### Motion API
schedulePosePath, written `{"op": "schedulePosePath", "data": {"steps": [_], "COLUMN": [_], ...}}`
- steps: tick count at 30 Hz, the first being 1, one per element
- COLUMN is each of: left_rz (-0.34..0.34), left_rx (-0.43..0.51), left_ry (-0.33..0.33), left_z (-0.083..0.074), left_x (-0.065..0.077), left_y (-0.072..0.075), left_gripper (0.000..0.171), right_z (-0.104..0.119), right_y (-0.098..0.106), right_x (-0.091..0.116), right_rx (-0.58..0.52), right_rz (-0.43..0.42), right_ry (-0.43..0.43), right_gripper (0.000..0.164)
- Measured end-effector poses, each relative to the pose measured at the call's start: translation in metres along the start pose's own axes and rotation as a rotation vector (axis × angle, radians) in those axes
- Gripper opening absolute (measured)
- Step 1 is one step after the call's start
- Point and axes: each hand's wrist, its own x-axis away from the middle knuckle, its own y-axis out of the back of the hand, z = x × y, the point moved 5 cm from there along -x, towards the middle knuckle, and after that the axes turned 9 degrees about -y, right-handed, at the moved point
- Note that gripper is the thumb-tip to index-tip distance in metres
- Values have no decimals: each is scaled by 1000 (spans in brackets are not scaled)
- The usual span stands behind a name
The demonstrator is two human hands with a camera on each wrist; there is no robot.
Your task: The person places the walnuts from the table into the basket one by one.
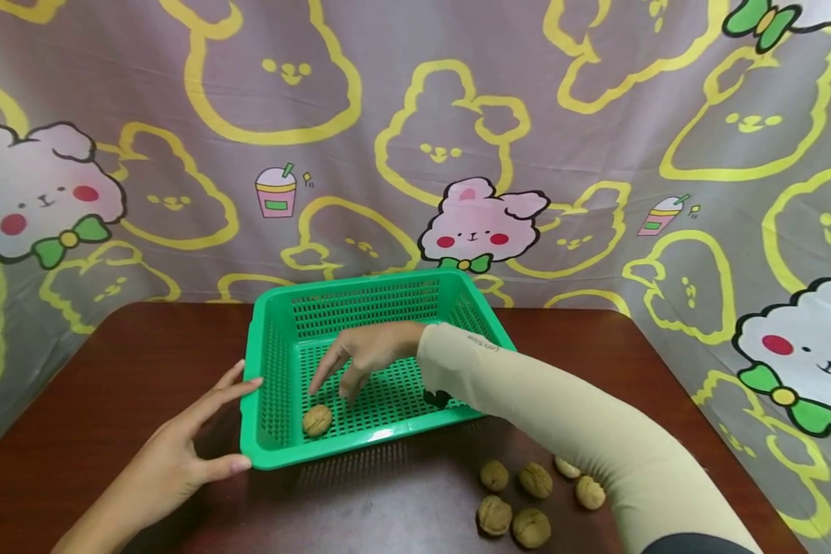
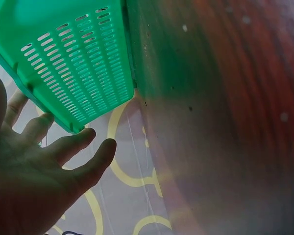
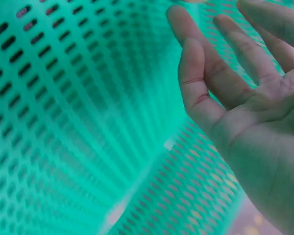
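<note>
A green plastic basket [image 1: 381, 436] with slotted walls stands on the table. One walnut [image 1: 317, 421] lies on its floor at the near left corner. My right hand [image 1: 370, 352] is inside the basket, just above that walnut, its fingers relaxed and spread with nothing between them. In the right wrist view the palm [image 3: 264, 127] shows bare beside the basket wall. My left hand [image 1: 180, 442] touches the basket's left rim, fingers extended along it and thumb at the near left corner. The left wrist view shows these loose fingers [image 2: 95, 161] beside the slotted side.
Several walnuts [image 1: 531, 528] lie on the brown table [image 1: 62, 431] to the right of the basket's near side, partly beside the right sleeve [image 1: 561, 392]. A patterned curtain [image 1: 360, 169] hangs behind the table and along its right side.
</note>
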Motion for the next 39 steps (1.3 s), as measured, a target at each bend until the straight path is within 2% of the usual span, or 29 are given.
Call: {"op": "schedulePosePath", "data": {"steps": [4,10,15,20,29,33,39], "left_rz": [20,36,45,41,35,24,49], "left_rx": [30,32,-16,-59,-32,-45,-25], "left_ry": [37,60,68,57,41,22,57], "left_z": [2,3,6,7,7,7,4], "left_x": [-1,-1,1,4,3,2,-1], "left_y": [1,1,1,0,-3,-4,-3], "left_gripper": [91,92,95,93,93,93,96], "right_z": [4,-1,-14,-30,-74,-95,-125], "right_y": [16,26,21,7,-32,-50,-75], "right_x": [32,89,137,179,240,263,294], "right_rx": [85,121,53,23,-95,-118,-224], "right_rz": [-107,-255,-353,-451,-622,-698,-773], "right_ry": [42,68,74,93,152,123,44], "right_gripper": [40,39,39,39,41,41,42]}}
